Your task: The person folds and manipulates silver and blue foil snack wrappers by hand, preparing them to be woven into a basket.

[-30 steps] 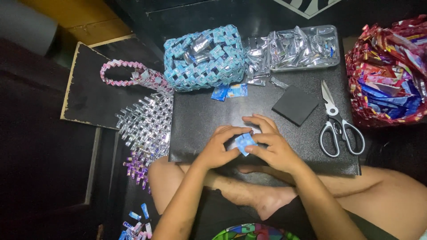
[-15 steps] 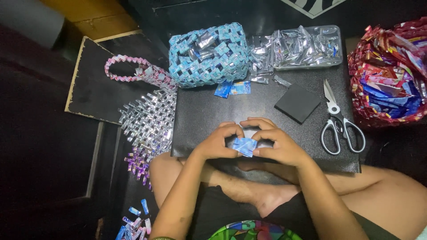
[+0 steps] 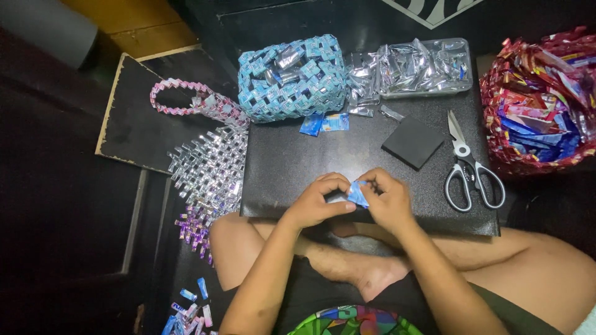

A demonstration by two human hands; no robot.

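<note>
Black board (image 3: 298,155) | clear tray (image 3: 462,87): foil wrappers (image 3: 416,65) | both hands (image 3: 354,201) pinch blue wrapper (image 3: 357,192)

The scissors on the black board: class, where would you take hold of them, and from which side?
Take the scissors by the white-and-black handle loops, coming from the near side by the right hand. The loops point toward the person; the closed blades point away.

- Folded wrapper piece (image 3: 358,192) pinched between left hand (image 3: 316,201) and right hand (image 3: 386,200), over the near edge of the board (image 3: 347,152)
- Scissors (image 3: 470,167) right of the grip, on the board
- Square pad (image 3: 412,142) beyond, slightly right
- Woven basket (image 3: 292,75) beyond, to the left
- Tray of wrappers (image 3: 425,67) beyond, to the right
- Woven mat (image 3: 208,167) left, off the board
</note>
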